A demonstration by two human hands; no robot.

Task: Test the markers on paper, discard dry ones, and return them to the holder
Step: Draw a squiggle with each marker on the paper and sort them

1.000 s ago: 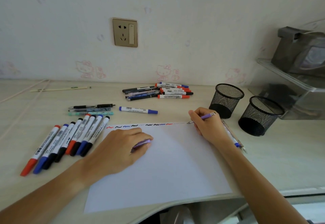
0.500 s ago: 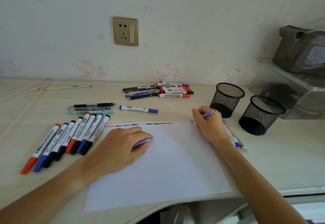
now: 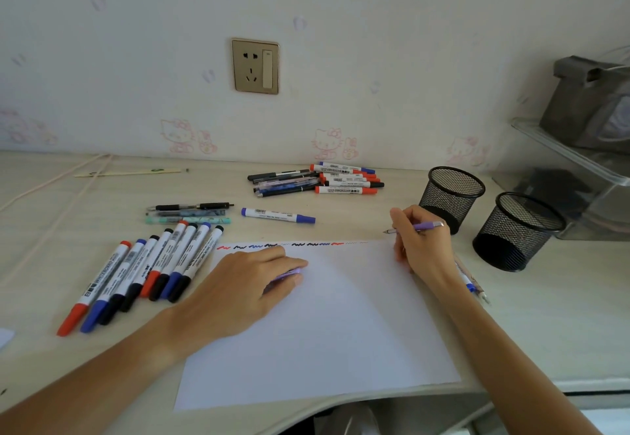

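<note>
A white sheet of paper (image 3: 327,325) lies on the desk with a row of red, black and blue squiggles (image 3: 283,245) along its top edge. My right hand (image 3: 422,247) grips a purple pen (image 3: 422,227), its tip just above the paper's top right corner. My left hand (image 3: 245,284) rests on the paper and holds a purple cap (image 3: 289,274) under its fingers. Several whiteboard markers (image 3: 150,271) lie in a row to the left. Two black mesh holders (image 3: 450,195) (image 3: 514,230) stand at the right.
A pile of markers and pens (image 3: 317,180) lies at the back. A lone blue marker (image 3: 278,215) and three pens (image 3: 189,213) lie left of centre. Two pens (image 3: 472,284) lie under my right wrist. A clear shelf unit (image 3: 579,161) stands at far right.
My right hand has lifted the purple pen slightly and moved it right, past the paper's top edge. My left hand has stayed on the paper.
</note>
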